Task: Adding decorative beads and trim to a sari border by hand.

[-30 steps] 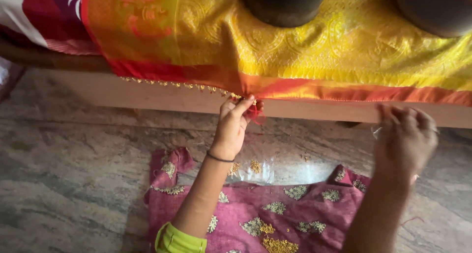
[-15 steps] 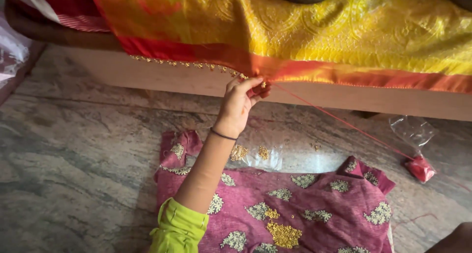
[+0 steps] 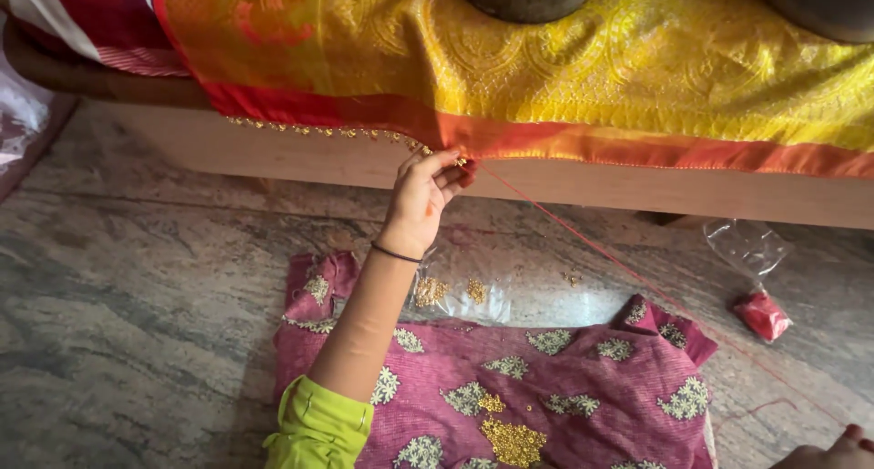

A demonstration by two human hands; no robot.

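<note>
Yellow-gold silk cloth with an orange-red border (image 3: 583, 141) is hanging over the edge of a pale wooden platform (image 3: 637, 188), and we are pinching its lower hem between the fingertips of our left hand (image 3: 421, 198), fingers closed tightly on the fabric just where a row of small gold beads (image 3: 328, 132) along the hem is ending. A thin red thread (image 3: 637, 273) is running taut from that pinched spot down and to the right, toward our right hand (image 3: 833, 453), which is only peeking in at the lower corner of the frame; we cannot tell how its fingers are set or whether they are gripping the thread. A thin black band (image 3: 395, 252) is circling our left wrist, and a lime-green sleeve (image 3: 317, 428) is covering the upper arm. Below the arm, a magenta cloth with pale flower motifs (image 3: 583, 387) is lying spread on the grey stone floor (image 3: 137, 323), with loose gold beads (image 3: 512, 440) sitting on it. A clear plastic sheet holding more gold beads (image 3: 455, 291) is lying just beyond the magenta cloth. Farther right, a small red packet (image 3: 763, 314) and a crumpled clear plastic bag (image 3: 746, 246) are resting on the floor.
</note>
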